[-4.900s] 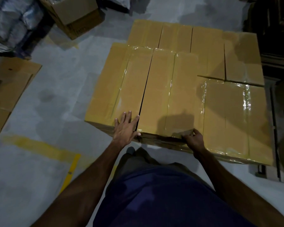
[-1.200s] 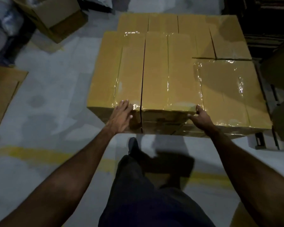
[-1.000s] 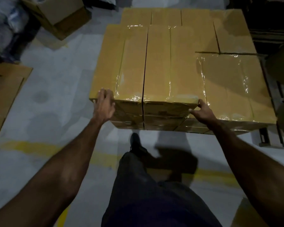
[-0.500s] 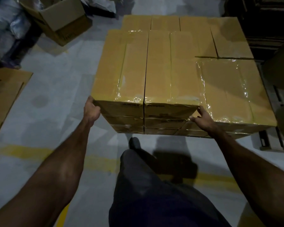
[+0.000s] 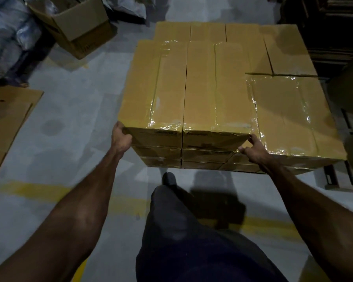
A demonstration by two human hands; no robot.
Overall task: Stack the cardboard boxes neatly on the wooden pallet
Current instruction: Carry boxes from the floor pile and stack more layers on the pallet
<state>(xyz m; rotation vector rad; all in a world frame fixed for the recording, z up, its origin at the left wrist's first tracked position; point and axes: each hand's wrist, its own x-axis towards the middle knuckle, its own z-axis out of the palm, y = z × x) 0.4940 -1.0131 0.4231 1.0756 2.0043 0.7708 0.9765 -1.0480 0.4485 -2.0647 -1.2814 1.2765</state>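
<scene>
Hands on the stack [image 5: 218, 94] now, both at its near face. My left hand [image 5: 121, 137] grips the near left corner of the top left box [image 5: 153, 86], fingers curled round the edge. My right hand [image 5: 254, 150] sits at the near right corner of the box beside it [image 5: 216, 86], thumb up on the top edge, fingers pressed to the side below; I can't tell how firmly it has hold. Those two top boxes lie side by side, touching, taped and shiny. Right of them the stack sits a layer lower. Pallet [image 5: 334, 180] peeks out at the stack's near right foot. Left of the stack, beyond it, an open carton [image 5: 75, 23]; flat cardboard [image 5: 6, 123] lies further left on the floor.
</scene>
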